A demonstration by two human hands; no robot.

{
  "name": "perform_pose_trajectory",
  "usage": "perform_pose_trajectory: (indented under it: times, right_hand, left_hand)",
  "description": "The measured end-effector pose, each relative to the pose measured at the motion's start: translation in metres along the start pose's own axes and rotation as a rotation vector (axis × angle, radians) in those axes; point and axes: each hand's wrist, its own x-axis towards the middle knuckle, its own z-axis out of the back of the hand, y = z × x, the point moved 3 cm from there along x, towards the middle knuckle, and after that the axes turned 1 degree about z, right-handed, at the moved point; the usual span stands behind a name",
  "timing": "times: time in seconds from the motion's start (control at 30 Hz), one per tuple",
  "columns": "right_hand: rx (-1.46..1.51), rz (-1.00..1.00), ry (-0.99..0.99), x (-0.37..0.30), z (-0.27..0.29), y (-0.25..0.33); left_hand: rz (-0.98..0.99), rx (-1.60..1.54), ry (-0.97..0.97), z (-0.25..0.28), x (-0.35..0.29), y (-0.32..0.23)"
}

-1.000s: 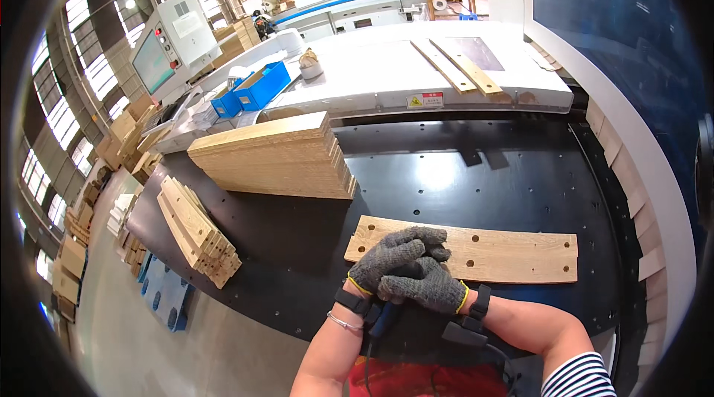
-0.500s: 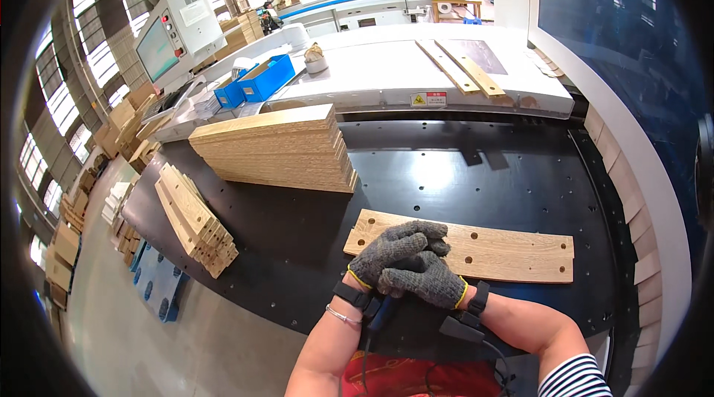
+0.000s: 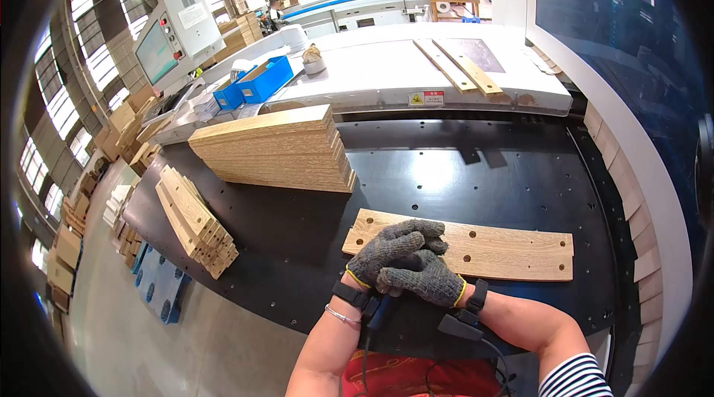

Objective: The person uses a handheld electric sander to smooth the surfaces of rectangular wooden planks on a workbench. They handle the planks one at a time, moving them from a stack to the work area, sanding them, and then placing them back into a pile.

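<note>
Gloved hands are seen stacked on the near edge of a drilled board (image 3: pixel 476 250), which lies flat on the black table (image 3: pixel 461 174) close to the person. The left hand (image 3: pixel 393 245) is laid on the wood with its fingers curled loosely; the right hand (image 3: pixel 420 278) is pressed over it, partly across the left wrist. Nothing is clamped by either hand: the board is only touched and pressed, not gripped, and whether any fingertips are hooked under its edge cannot be told.

The board is judged stiff and fairly light, being thin, long and narrow. Several round holes are seen along its face, so the wood there may be weaker, and the cut edges are probably rough; the knitted grey gloves should give good purchase on it. Sliding over the smooth table is likely to be easy. A hold at both long edges near the middle, or one hand toward each end, would keep it level, since a grip at one end alone would let the far end sag or swing.

Farther back on the table a tall stack (image 3: pixel 279 148) of similar boards is set, and a lower pile (image 3: pixel 195 220) of narrower strips lies at the left edge. Beyond them a white machine bed (image 3: pixel 387 73) carries two loose strips (image 3: pixel 460 66), a blue bin (image 3: pixel 256 81) and a control screen (image 3: pixel 160 44).
</note>
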Motion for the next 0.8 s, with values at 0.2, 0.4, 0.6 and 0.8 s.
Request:
perform_pose_trajectory:
  times: [0.2,0.4,0.6,0.8]
  right_hand:
    - [0.028,0.0,0.013,0.001,-0.0001,-0.0043]
    - [0.029,-0.008,-0.008,0.0003,-0.0007,-0.0062]
    - [0.015,-0.018,0.004,0.001,-0.0003,-0.0034]
    - [0.03,-0.032,0.01,0.0009,0.0005,-0.0053]
  left_hand:
    - [0.004,0.005,-0.004,0.0015,-0.0007,0.0012]
    - [0.004,-0.001,-0.011,-0.0011,-0.0002,-0.0004]
    - [0.012,0.008,-0.025,-0.0002,-0.0005,-0.0004]
    - [0.023,0.028,-0.049,-0.0011,-0.001,-0.0005]
